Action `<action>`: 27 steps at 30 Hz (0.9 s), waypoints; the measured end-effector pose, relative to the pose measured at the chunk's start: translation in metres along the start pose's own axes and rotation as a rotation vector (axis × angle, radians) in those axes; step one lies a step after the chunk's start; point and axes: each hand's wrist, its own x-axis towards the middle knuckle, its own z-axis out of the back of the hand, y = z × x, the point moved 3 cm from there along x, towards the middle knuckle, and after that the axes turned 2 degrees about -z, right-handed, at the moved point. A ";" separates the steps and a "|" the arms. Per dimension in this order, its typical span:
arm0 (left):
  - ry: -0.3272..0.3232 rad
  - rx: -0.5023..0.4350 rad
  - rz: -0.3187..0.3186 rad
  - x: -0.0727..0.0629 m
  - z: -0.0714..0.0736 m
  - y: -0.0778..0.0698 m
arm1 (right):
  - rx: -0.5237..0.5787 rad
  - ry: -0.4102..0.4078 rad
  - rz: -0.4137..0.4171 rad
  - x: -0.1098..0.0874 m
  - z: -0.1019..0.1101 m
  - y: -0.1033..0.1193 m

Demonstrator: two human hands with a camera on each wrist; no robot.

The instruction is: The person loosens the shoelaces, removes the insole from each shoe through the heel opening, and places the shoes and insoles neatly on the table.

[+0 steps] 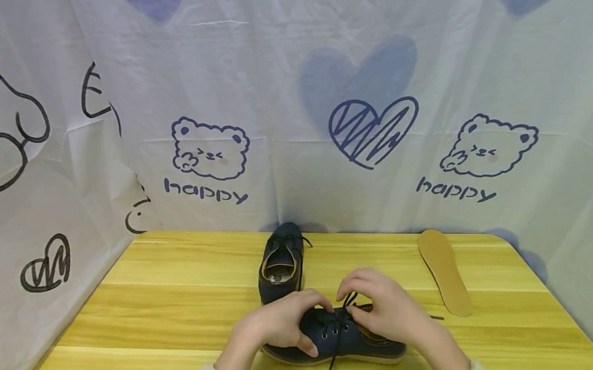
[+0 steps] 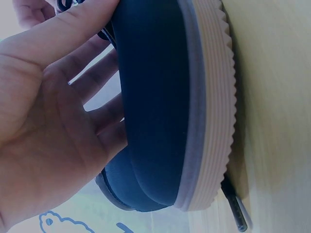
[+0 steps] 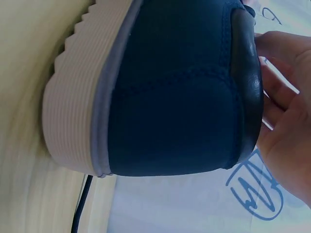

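A dark navy lace-up shoe (image 1: 352,345) with a pale ribbed sole lies across the table, its toe to the left and heel to the right. My left hand (image 1: 271,324) grips its front part, thumb on the near side and fingers over the top by the laces. Above the lacing, my right hand (image 1: 386,306) pinches the black shoelace (image 1: 349,299) between thumb and forefinger. One lace end hangs down the near side of the shoe. The right wrist view shows the heel (image 3: 170,126) close up, with the right fingers behind its dark collar.
Behind this shoe stands a matching navy shoe (image 1: 273,289), toe pointing away. A tan insole (image 1: 446,274) lies on the yellow wood-grain table (image 1: 176,292) to the right. A printed white curtain (image 1: 294,167) hangs behind the table and along its sides.
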 end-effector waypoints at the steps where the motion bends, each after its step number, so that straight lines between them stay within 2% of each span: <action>1: 0.001 0.000 -0.001 0.000 0.000 0.000 | -0.008 0.008 0.012 0.000 -0.001 0.001; 7: 0.007 -0.013 -0.028 0.000 0.000 0.002 | -0.041 0.028 0.030 0.000 -0.005 0.002; 8: -0.003 0.011 -0.057 0.004 -0.005 0.011 | -0.043 0.027 0.026 0.000 -0.005 0.002; 11: -0.007 0.024 -0.092 0.005 -0.006 0.015 | -0.056 0.022 0.015 0.000 -0.006 0.001; 14: -0.008 0.027 -0.099 0.006 -0.007 0.017 | -0.069 0.019 0.005 0.000 -0.006 0.001; 15: 0.003 0.000 -0.075 0.002 -0.002 0.009 | -0.073 0.018 0.004 0.000 -0.006 0.001; 16: 0.004 -0.004 -0.073 0.003 -0.003 0.011 | -0.075 0.016 0.005 0.000 -0.006 0.001; 20: -0.010 0.016 -0.103 0.010 -0.010 0.025 | -0.065 -0.002 0.011 0.000 -0.005 -0.001; 23: -0.022 0.035 -0.128 0.017 -0.018 0.043 | -0.053 -0.016 -0.001 -0.001 -0.005 -0.003; 27: -0.021 0.017 -0.120 0.022 -0.022 0.051 | -0.060 -0.027 -0.051 -0.002 -0.003 -0.008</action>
